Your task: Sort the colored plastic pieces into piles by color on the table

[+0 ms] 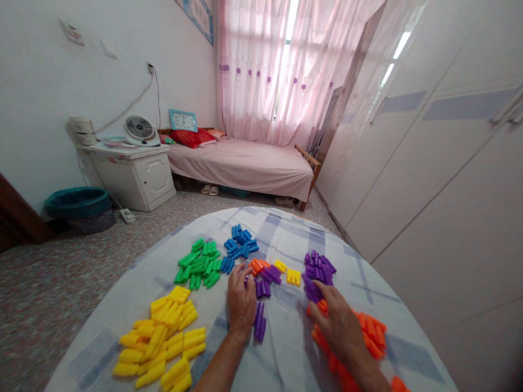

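Note:
Plastic tube pieces lie sorted by colour on a round table with a checked cloth (278,348). My left hand (241,299) rests palm down, fingers curled toward a small mixed cluster of purple and orange pieces (263,275); what it holds, if anything, is hidden. My right hand (339,321) lies over the orange pile (370,329), fingers spread, its fingertips near the purple pile (316,272). A few purple pieces (260,321) lie between my hands.
Yellow pile (163,337) at the near left, green pile (200,264) and blue pile (239,247) farther back, two small yellow pieces (288,272) in the middle. Beyond the table are a bed (245,163), a white cabinet with a fan (134,169) and wardrobes (429,152) on the right.

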{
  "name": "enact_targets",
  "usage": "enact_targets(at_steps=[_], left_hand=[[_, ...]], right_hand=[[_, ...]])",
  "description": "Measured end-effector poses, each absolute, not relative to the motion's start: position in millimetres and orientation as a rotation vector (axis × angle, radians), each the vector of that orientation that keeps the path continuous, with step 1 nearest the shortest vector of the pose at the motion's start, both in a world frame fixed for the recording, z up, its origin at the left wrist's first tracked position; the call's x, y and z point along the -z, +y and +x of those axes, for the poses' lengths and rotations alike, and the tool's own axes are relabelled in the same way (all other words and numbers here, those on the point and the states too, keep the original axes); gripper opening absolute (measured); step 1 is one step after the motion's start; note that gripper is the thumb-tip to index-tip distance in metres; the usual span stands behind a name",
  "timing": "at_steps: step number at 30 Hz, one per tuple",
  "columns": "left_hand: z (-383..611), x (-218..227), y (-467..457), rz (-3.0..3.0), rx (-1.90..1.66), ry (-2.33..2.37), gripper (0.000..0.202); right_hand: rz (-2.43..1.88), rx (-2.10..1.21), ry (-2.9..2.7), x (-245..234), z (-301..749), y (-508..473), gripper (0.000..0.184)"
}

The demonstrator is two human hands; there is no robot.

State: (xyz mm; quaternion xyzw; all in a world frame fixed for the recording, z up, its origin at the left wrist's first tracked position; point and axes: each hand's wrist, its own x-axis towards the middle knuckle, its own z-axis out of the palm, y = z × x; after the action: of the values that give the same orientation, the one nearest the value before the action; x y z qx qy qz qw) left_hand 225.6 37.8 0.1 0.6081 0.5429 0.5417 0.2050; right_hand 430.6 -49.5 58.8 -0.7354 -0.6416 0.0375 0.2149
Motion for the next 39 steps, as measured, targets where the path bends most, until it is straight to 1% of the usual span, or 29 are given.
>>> enact_targets(at_steps=[3,6,10,12,15,16,20,21,24,27,29,33,36,39], left_hand=[[228,1,39,1.673,-1.475,1.520,0.030],[230,3,40,1.650,-1.426,1.490,0.030],[230,2,40,1.593,-1.401,1.464,0.030],[231,1,40,1.564,-1.408,1.453,0.030],[231,1,41,1.529,-1.424,1.432,0.031],[231,1,41,1.519,-1.428,1.430,0.032],[230,4,42,1.483,-1.413,1.431,0.033],[230,5,42,1.477,-1.402,1.426,0.034],[229,4,41,1.472,-1.375,1.401,0.036],[229,1,41,1.471,-1.380,1.402,0.036],[230,-1,41,1.466,-1.390,1.415,0.035],[231,-1,41,1.475,-1.411,1.438,0.033],[231,0,42,1.488,-1.416,1.449,0.033],[231,0,42,1.493,-1.405,1.449,0.033]], right_hand=[[-2.278,0.007,-1.523,-67,485,-33,0.048],[-2.452,-0.075,-1.422,-61,525,-15,0.050],[-2.483,-0.242,-1.479,-45,545,-5,0.048],[-2.473,-0.180,-1.533,-43,541,-4,0.047],[-2.364,0.065,-1.613,-51,517,-2,0.045],[-2.269,0.068,-1.665,-56,504,-1,0.043],[-1.813,-0.301,-1.965,-70,437,10,0.036],[-1.755,-0.338,-2.018,-70,421,14,0.035],[-1.795,-0.238,-2.117,-62,385,22,0.034],[-1.944,-0.117,-2.135,-50,371,26,0.023],[-1.953,-0.129,-2.123,-46,373,24,0.019],[-1.872,-0.197,-2.034,-61,397,22,0.018],[-1.983,0.019,-1.918,-78,432,30,0.019],[-2.198,0.190,-1.819,-81,471,42,0.021]])
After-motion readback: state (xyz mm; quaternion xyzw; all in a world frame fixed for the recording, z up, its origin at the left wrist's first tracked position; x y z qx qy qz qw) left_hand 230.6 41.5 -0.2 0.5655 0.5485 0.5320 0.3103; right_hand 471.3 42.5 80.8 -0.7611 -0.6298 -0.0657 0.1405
